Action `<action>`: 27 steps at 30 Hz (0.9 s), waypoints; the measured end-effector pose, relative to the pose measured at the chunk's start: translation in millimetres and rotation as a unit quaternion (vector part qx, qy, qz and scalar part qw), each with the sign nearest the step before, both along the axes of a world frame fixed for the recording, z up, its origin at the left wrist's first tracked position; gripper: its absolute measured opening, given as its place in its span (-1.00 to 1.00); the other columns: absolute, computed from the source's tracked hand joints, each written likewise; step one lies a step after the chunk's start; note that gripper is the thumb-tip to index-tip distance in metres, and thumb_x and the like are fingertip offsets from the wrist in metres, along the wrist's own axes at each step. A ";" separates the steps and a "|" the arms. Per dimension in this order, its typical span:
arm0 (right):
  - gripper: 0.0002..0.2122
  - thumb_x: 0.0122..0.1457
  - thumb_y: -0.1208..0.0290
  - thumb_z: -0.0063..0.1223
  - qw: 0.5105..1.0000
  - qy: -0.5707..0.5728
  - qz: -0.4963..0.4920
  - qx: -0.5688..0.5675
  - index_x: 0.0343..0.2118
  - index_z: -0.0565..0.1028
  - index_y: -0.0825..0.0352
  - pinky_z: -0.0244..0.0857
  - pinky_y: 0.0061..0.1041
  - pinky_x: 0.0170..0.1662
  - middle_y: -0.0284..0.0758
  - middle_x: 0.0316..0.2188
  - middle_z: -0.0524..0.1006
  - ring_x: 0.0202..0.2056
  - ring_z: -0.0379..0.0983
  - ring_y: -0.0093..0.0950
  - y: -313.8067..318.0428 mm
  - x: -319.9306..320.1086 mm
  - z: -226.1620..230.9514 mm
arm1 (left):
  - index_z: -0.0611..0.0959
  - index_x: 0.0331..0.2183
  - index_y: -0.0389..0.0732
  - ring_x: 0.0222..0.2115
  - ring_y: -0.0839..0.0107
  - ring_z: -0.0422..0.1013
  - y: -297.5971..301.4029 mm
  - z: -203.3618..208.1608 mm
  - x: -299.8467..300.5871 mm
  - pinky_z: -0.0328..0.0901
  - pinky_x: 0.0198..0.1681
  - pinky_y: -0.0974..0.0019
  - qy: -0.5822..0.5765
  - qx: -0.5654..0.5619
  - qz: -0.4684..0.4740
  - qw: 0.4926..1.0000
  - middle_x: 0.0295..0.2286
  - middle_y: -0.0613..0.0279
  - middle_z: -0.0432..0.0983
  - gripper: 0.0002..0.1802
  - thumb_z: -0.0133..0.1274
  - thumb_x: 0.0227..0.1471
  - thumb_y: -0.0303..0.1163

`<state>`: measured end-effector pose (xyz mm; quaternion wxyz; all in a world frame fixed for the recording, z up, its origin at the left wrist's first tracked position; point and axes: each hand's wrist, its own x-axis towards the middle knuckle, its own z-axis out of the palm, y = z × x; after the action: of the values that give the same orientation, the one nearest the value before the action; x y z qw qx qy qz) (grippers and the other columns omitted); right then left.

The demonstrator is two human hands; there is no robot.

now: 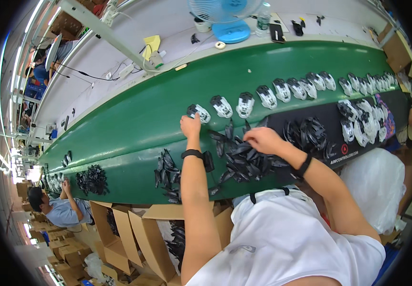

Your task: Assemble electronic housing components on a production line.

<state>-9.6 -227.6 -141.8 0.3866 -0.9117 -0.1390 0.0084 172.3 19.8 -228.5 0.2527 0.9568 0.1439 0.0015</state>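
My left hand [190,126] grips the near-left edge of a white-and-black shell shaped like a computer mouse [200,114], the leftmost of a row on the green belt [134,124]. To its right stand several similar shells [245,105], spaced along the belt. My right hand [265,140] is over the far edge of a heap of slim, curved black plastic pieces [246,162]. Its fingers are pinched together, and whatever they hold is too small or hidden to make out. A smaller group of black pieces [166,169] lies left of my left forearm.
A black mat [341,155] at right carries more black pieces [307,133] and a cluster of white shells [365,121]. Open cardboard boxes [153,238] stand below the belt's near edge. A blue fan [231,31] and a bottle [262,20] stand beyond. Another person [60,209] works at far left.
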 end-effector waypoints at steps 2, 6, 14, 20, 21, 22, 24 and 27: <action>-0.81 -0.07 0.35 0.09 0.997 0.063 -0.007 -0.047 -0.35 0.48 0.26 0.33 -0.26 -0.27 -0.24 -0.42 0.48 -0.31 0.44 -0.22 41.1 37.5 -12.8 | 0.44 -0.18 -0.40 -0.11 -0.04 0.30 -12.5 1.2 8.6 0.26 -0.11 0.05 0.021 0.011 0.028 0.999 -0.16 -0.13 0.35 -0.22 0.11 -0.20 0.14; -0.73 -0.09 0.31 0.16 0.985 0.081 -0.082 -0.128 -0.32 0.45 0.30 0.31 -0.25 -0.19 -0.22 -0.32 0.45 -0.23 0.41 -0.21 85.3 74.6 -49.6 | 0.40 -0.15 -0.42 -0.08 -0.04 0.22 -40.5 15.2 15.1 0.23 -0.10 -0.01 0.064 0.043 0.027 0.997 -0.10 -0.07 0.25 -0.06 0.08 -0.28 0.31; -0.80 -0.13 0.44 0.19 0.995 -0.004 -0.101 -0.013 -0.41 0.42 0.26 0.28 -0.33 -0.21 -0.27 -0.36 0.42 -0.26 0.37 -0.23 100.3 90.9 -57.2 | 0.34 -0.12 -0.36 -0.16 0.03 0.29 -6.0 11.4 23.9 0.23 -0.11 0.09 -0.107 -0.052 -0.038 0.992 -0.14 -0.06 0.27 -0.21 0.29 -0.35 -0.12; -0.85 0.00 0.60 0.09 0.927 0.124 -0.153 0.320 -0.32 0.46 0.39 0.36 -0.59 -0.34 -0.33 -0.37 0.50 -0.37 0.47 -0.58 71.2 51.3 7.0 | 0.26 -0.07 -0.31 -0.25 0.31 0.30 -14.1 76.9 -59.6 0.24 -0.14 0.27 -0.209 -0.409 -0.045 0.887 -0.25 0.07 0.32 -0.30 0.26 -0.24 -0.42; -0.86 0.01 0.66 0.07 0.916 0.064 -0.136 0.372 -0.33 0.46 0.41 0.37 -0.59 -0.22 -0.33 -0.33 0.49 -0.29 0.46 -0.58 63.0 40.7 8.0 | 0.26 -0.06 -0.29 -0.24 0.34 0.29 -22.2 74.3 -80.7 0.23 -0.12 0.29 -0.175 -0.516 -0.015 0.839 -0.26 0.14 0.33 -0.35 0.22 -0.18 -0.45; -0.84 -0.03 0.70 0.06 0.941 0.021 -0.127 0.313 -0.34 0.46 0.41 0.35 -0.57 -0.15 -0.30 -0.28 0.47 -0.25 0.46 -0.53 58.2 30.9 30.8 | 0.25 -0.05 -0.24 -0.25 0.38 0.30 -25.1 69.5 -102.4 0.24 -0.14 0.33 -0.138 -0.607 -0.012 0.782 -0.26 0.19 0.33 -0.39 0.18 -0.14 -0.48; -0.77 -0.11 0.78 -0.04 0.927 0.024 -0.090 0.362 -0.33 0.48 0.44 0.29 -0.51 -0.03 -0.25 -0.21 0.45 -0.13 0.41 -0.44 36.8 9.7 46.0 | 0.22 -0.02 -0.13 -0.35 0.32 0.44 -40.3 85.1 -144.2 0.37 -0.31 0.34 0.031 -0.757 -0.018 0.653 -0.29 0.12 0.46 -0.47 0.04 -0.03 -0.45; -0.76 -0.06 0.69 -0.05 0.850 0.181 0.032 0.494 -0.27 0.49 0.51 0.25 -0.49 0.01 -0.24 -0.20 0.46 -0.13 0.41 -0.45 18.2 -23.5 71.9 | 0.15 0.03 -0.17 -0.28 0.35 0.42 -54.4 109.8 -186.9 0.34 -0.23 0.35 0.072 -0.760 -0.062 0.644 -0.22 0.09 0.42 -0.41 0.02 -0.01 -0.41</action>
<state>-33.0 -209.4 -69.8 0.8040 -0.5774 -0.0819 0.1160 -14.5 -34.6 -118.7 0.8791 0.4328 0.0530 -0.1925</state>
